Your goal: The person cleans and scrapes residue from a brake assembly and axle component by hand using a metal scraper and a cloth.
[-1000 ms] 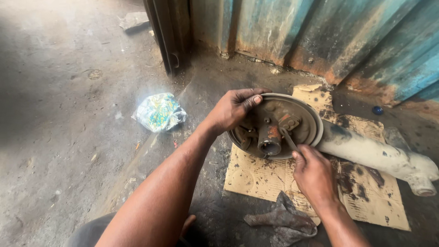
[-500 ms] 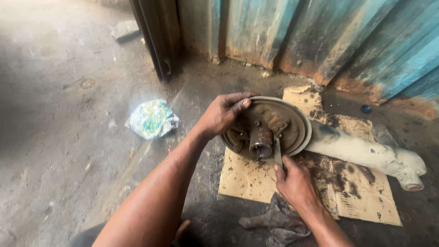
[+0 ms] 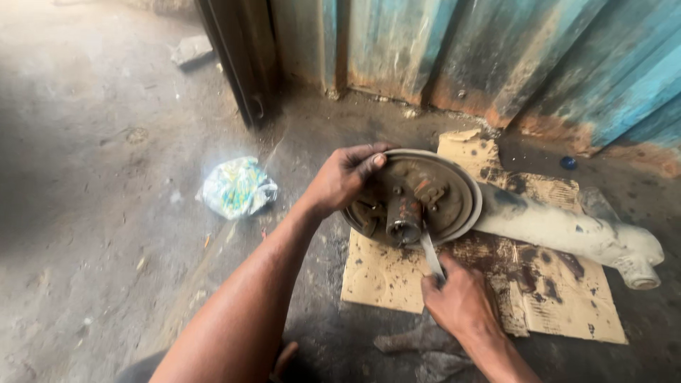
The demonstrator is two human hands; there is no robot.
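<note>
Left hand: my left hand (image 3: 345,177) grips the upper left rim of the round brake plate (image 3: 454,186), thumb lying on the edge, fingers curled over it.
Right hand: my right hand (image 3: 460,301) is clenched around the handle of a flat metal tool (image 3: 430,254); the blade points up toward the centre of the plate.
Hidden parts: the handle of the tool is fully covered by my fist. I cannot tell if the blade tip touches the hub (image 3: 404,216) or only stands beside it. The left part of the plate is behind my left hand.
Brake plate: it stands tilted on the end of a pale, dirty axle tube (image 3: 567,230), which lies across a stained cardboard sheet (image 3: 539,291) on the ground.
Hard to see: the rusty pieces inside the plate are dark and greasy, so I cannot separate them well.
Around: a crumpled shiny wrapper (image 3: 235,186) lies well apart on the left. A grey rag (image 3: 418,351) lies just under my right wrist, partly cut off by the lower edge.
Behind: a rusty blue corrugated wall (image 3: 539,57), with a small blue cap (image 3: 567,162) near its foot.
</note>
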